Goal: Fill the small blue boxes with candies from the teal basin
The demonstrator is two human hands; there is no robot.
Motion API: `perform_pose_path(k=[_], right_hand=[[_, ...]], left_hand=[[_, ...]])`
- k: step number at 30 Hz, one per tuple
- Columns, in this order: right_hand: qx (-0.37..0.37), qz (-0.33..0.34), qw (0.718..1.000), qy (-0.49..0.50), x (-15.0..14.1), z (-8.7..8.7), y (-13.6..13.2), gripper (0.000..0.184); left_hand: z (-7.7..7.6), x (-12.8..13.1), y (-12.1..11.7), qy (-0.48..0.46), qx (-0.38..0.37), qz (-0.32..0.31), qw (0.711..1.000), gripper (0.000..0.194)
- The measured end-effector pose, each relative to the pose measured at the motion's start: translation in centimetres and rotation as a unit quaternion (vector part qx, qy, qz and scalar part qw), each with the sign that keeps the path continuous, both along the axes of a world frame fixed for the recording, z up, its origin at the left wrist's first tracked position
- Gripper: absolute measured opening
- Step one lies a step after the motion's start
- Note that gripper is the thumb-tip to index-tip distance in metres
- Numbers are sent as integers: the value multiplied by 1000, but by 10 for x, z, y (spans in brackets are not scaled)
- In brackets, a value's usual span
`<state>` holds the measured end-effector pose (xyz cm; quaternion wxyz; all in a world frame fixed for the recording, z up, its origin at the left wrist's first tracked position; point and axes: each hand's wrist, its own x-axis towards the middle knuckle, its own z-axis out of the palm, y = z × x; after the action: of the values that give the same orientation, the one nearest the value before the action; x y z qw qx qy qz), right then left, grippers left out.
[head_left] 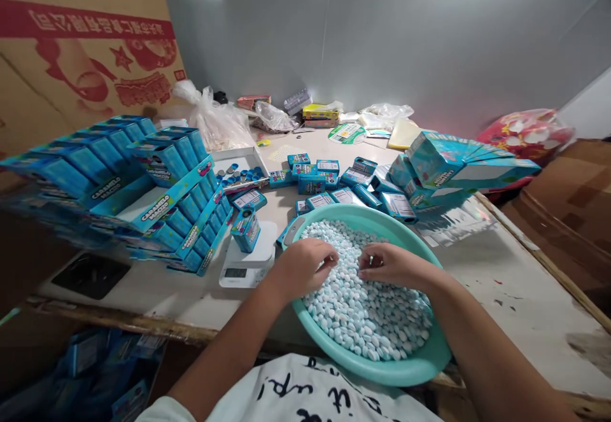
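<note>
Candies (367,310), pale blue and oval, lie heaped in one round teal plastic basin (366,371) at the near edge of a paint-flecked white work table (506,282). There are hundreds, too many for me to count on this feed. Both bare hands are in the heap. The left hand (305,268) is bent with its fingers (329,258) curled down among the candies, and the right hand (394,264) is curled inward the same way. Neither is spread flat, but I cannot tell from here whether either is grasping a piece.

One white digital kitchen scale (248,274) stands just left of the basin, with one small blue box (245,231) upright on its plate. Beyond it, about fifteen loose blue cardboard boxes (311,183) lie scattered, and one shallow white tray (238,153) holds roughly twenty blue and silver caps (236,175).

As things lie, the basin is well filled and only one box sits on the scale. Tilted stacks of blue "Caramelo Macizo" boxes (162,193) rise on my left side of the table, too many and too overlapped to count exactly. A fanned group of blue boxes (458,161) sits to the right.
</note>
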<state>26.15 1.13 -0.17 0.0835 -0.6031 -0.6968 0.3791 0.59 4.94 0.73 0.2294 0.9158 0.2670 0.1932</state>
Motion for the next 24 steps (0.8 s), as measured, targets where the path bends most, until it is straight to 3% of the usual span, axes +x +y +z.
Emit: perform_pose_path(k=[3,10,14,19,24], right_hand=[[-24,-1,1000,-4,-1,-1,0,28],[-92,-30,993,64,-2,-6,-1,34],[-145,-52,987,54,-6,-7,-3,39],[-96,-44,994,12,-8,-5,-2,29],[-79,-30,996,-19,-9,-2,-1,19]], left_hand=[[-4,3,1,66,31,14,997,13],[-9,9,0,139,76,18,987,43],[-6,9,0,139,60,7,988,30],[-6,10,3,128,49,-14,990,10],[-11,7,4,115,26,-16,993,14]])
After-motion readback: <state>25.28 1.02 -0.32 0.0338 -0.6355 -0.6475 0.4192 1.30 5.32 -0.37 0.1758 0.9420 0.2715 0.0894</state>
